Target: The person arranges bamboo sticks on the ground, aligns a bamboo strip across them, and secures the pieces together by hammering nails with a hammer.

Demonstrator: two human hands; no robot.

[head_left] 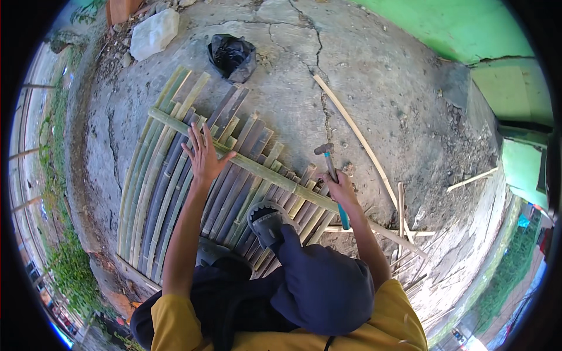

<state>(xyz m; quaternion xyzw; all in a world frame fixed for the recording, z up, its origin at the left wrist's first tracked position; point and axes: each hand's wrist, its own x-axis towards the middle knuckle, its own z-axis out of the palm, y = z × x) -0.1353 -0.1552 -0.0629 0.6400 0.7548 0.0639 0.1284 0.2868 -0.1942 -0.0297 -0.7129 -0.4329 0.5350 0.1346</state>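
Observation:
A slatted bamboo panel [170, 193] lies on the ground before me, its many strips side by side, some green and some dark. Across their far ends runs a long bamboo crosspiece [257, 168]. Over that crosspiece my left hand [205, 155] is spread, fingers apart, with nothing in it; whether it touches the bamboo I cannot tell. To the right, my right hand [341, 192] grips a hammer [329, 161] with a blue-green handle end, its head pointing away from me. One grey shoe [266, 225] of mine rests on the strips; the other is partly hidden by my leg.
An open black plastic bag [232, 57] stands beyond the panel, with a pale stone block [154, 34] to its left. A long thin bamboo strip [357, 131] lies on the cracked concrete at right, near several loose sticks [404, 213]. A green wall [451, 26] rises at far right.

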